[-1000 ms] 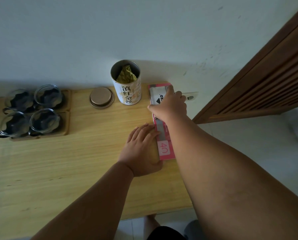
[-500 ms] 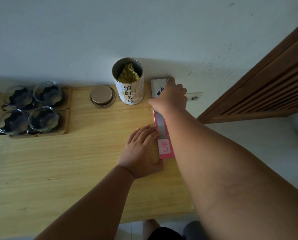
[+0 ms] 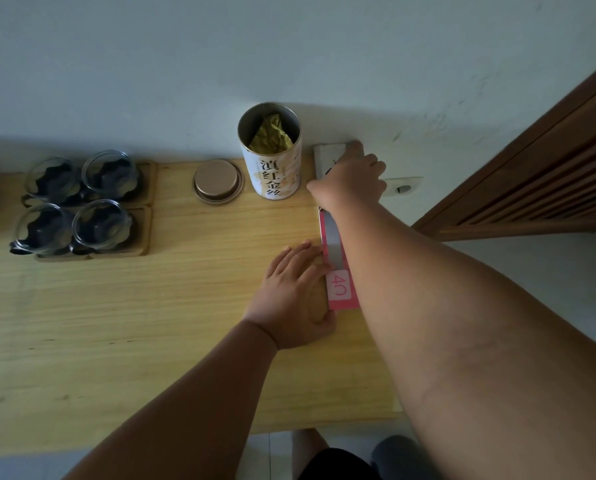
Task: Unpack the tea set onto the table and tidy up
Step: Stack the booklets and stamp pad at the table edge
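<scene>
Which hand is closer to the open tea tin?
Right. The right hand holds the pink box at its far end, just right of the tea tin. The left hand lies flat by the box's near end, farther from the tin.

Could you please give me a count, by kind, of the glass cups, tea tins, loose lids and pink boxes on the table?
glass cups: 4
tea tin: 1
loose lid: 1
pink box: 1
Total: 7
</scene>
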